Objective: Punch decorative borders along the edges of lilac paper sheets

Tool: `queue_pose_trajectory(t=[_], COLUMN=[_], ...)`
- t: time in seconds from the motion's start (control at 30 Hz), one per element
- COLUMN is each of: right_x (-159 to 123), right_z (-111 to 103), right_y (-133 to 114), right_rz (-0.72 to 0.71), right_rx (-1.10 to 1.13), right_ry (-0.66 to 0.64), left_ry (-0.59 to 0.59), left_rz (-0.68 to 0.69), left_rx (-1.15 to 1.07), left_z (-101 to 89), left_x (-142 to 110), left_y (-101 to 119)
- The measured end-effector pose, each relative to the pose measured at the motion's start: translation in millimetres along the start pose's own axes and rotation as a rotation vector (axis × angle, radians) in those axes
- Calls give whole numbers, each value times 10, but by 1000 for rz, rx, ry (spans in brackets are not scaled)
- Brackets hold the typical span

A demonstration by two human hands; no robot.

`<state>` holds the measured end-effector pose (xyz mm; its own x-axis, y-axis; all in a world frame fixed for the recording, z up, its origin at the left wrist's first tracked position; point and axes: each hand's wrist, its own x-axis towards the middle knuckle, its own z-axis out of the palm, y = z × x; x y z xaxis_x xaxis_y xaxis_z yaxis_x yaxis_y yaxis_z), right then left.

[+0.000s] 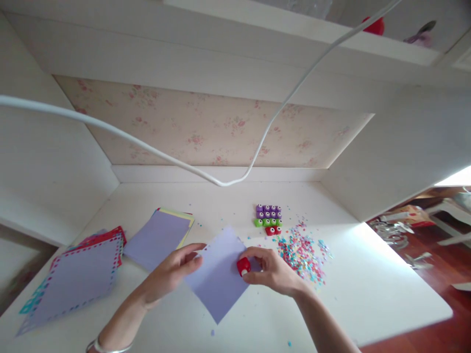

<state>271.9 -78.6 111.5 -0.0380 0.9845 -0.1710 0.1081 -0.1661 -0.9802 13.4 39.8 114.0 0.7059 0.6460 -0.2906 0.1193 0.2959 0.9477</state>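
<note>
A sheet of purple paper (219,289) is turned cornerwise above the white tabletop, with small holes showing near its left corner. My left hand (172,274) pinches that left corner between thumb and fingers. At the right edge of the sheet, my right hand (275,272) grips a small red craft punch (243,266) between thumb and index finger. The punch sits over the paper's edge; whether its slot is around the edge cannot be made out. Scattered paper confetti (302,252) lies beyond my right hand, beside rows of purple, green and red punches (268,214).
Left of my hands lies a stack of plain coloured paper (154,239). Farther left are sheets with punched borders (77,274). A white cable (221,183) hangs across the view, under a shelf (206,63). The table's right edge (408,269) drops to a reddish floor.
</note>
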Motion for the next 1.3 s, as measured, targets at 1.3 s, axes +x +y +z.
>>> queue_pose_trajectory(t=[1.3], right_x=[-302], right_z=[605], right_y=[543], right_rz=[122], right_rx=[808], right_ry=[466], left_ry=[476], left_rz=[-69], left_rx=[-203], left_z=[854], left_x=[-9], left_y=[-547])
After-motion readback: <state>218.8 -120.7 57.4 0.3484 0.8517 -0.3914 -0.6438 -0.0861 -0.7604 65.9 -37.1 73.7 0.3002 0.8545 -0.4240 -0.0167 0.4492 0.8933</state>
